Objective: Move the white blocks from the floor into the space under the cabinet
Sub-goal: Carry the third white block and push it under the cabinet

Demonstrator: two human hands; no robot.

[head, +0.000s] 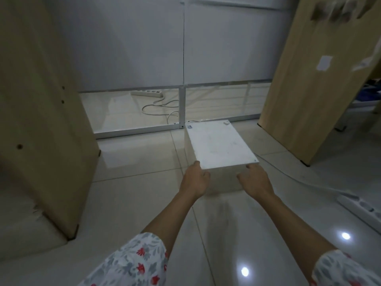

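**White block at the cabinet's edge, both hands on its near face**

The tall white cabinet with its metal-framed open base [181,104] fills the far side of my view, flanked by two pale wooden panels. On the glossy cream tiled floor [134,195] sits the big white rectangular block [220,145], its far end touching or just short of the base rail, not yet under the cabinet.

I judge the block stiff and hard-edged, bulky rather than fragile, with a smooth top that would slip under flat palms; on these polished tiles it should slide readily. The near lower face and the two near corners look like the best places to push or take hold.

My left hand [193,180] rests against the near left corner, fingers spread, not clasped round anything. My right hand [255,180] lies flat on the near face, likewise open.

A small label [189,126] marks the block's far left corner; its print is too small to read.
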